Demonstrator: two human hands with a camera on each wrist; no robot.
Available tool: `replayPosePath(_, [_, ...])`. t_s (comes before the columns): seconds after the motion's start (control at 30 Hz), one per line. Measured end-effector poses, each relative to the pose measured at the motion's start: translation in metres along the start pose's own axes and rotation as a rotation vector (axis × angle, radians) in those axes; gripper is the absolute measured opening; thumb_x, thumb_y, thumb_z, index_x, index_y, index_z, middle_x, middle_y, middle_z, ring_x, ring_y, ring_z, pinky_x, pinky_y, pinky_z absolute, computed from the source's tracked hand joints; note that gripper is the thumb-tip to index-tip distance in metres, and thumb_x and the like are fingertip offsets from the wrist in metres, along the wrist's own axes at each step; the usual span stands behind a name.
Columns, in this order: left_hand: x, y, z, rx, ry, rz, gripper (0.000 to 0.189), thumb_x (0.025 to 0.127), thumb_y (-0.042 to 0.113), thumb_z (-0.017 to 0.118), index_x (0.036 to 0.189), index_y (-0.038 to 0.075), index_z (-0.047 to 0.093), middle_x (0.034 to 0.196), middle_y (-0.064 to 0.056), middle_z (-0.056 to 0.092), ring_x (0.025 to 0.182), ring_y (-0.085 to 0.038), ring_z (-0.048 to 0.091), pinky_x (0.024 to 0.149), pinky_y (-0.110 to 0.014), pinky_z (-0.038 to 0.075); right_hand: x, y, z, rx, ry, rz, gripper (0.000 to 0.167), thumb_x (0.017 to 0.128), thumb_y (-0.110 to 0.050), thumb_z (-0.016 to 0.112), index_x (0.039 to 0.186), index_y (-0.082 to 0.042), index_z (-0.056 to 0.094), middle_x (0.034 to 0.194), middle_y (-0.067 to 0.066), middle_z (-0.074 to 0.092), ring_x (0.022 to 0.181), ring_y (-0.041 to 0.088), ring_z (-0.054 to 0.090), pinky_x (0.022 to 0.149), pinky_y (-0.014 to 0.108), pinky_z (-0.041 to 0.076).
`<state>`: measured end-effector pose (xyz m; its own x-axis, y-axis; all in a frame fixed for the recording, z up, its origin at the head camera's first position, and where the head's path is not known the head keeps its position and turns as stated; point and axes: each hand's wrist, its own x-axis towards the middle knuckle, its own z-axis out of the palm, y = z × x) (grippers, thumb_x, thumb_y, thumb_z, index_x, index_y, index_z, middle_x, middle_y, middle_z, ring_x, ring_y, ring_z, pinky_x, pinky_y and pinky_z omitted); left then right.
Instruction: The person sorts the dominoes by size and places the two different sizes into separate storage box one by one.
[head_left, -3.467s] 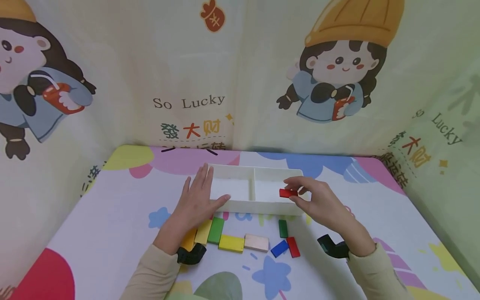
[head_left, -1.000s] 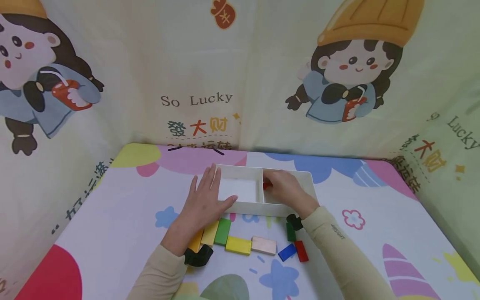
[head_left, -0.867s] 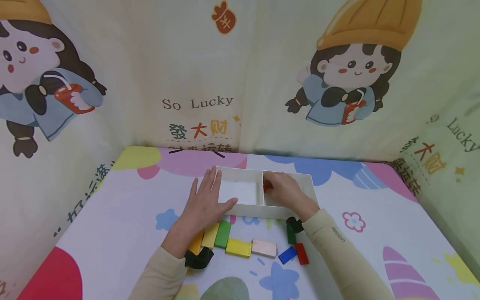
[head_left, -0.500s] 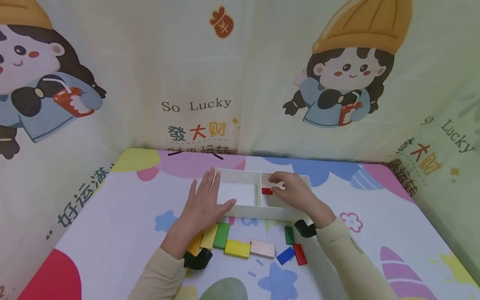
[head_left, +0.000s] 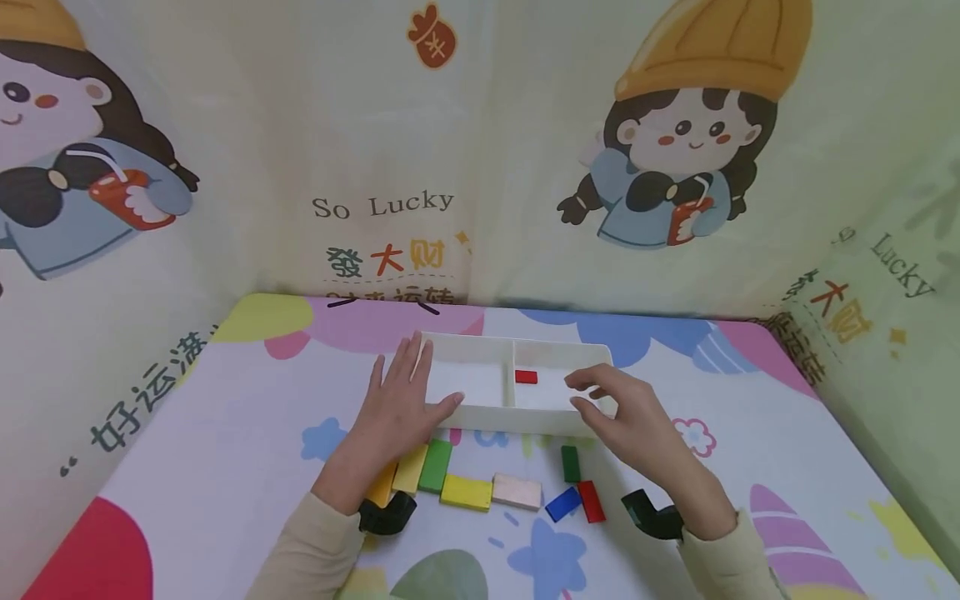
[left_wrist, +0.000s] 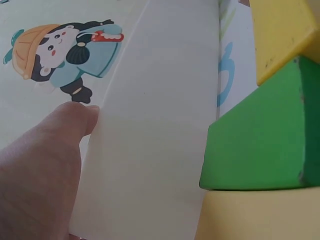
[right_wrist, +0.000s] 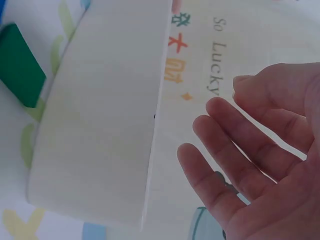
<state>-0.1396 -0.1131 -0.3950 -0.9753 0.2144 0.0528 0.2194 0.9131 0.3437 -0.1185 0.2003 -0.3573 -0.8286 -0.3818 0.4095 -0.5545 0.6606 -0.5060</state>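
A white box (head_left: pixel 555 422) with two compartments sits on the table. One small red block (head_left: pixel 527 377) lies on the floor of its right compartment, near the divider. My left hand (head_left: pixel 401 408) rests on the box's left end, fingers spread and thumb over the front wall. My right hand (head_left: pixel 626 412) hovers at the box's right end, fingers loosely bent and apart, holding nothing. The right wrist view shows the same bare fingers (right_wrist: pixel 220 175) beside the box wall (right_wrist: pixel 105 110).
In front of the box lie a green block (head_left: pixel 435 467), a yellow block (head_left: pixel 467 492), a pale pink block (head_left: pixel 517 492), a blue block (head_left: pixel 563 504), another red block (head_left: pixel 591 501) and a small dark green block (head_left: pixel 571 463). More yellowish blocks (head_left: pixel 409 471) lie partly under the left wrist.
My right hand carried the red block leftward to the divider, let go of it there, and has drawn back to the right. The left hand has stayed on the box.
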Motion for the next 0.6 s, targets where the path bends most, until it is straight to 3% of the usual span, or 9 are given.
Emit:
replayPosePath(0.33, [0.003,0.002,-0.001,-0.006,-0.014,0.001,0.093,0.095,0.065,0.045,0.16,0.009,0.008,0.168,-0.01,-0.001,0.156,-0.03,-0.001,0.123,-0.061,0.001,-0.041,-0.015,-0.008,-0.031,0.016,0.087,0.032,0.085,-0.005,0.076,0.111,-0.022,0.068,0.106,-0.01,0.07,0.09,0.006,0.065,0.078,0.026,0.06])
replayPosePath(0.6, [0.003,0.002,0.0,-0.01,-0.009,-0.01,0.093,0.095,0.063,0.046,0.16,0.008,0.009,0.168,-0.011,-0.001,0.156,-0.032,0.001,0.122,-0.062,0.003,-0.048,-0.012,-0.003,0.044,-0.108,0.099,0.031,0.086,-0.006,0.075,0.108,-0.026,0.067,0.103,-0.011,0.07,0.09,0.0,0.063,0.079,0.03,0.06])
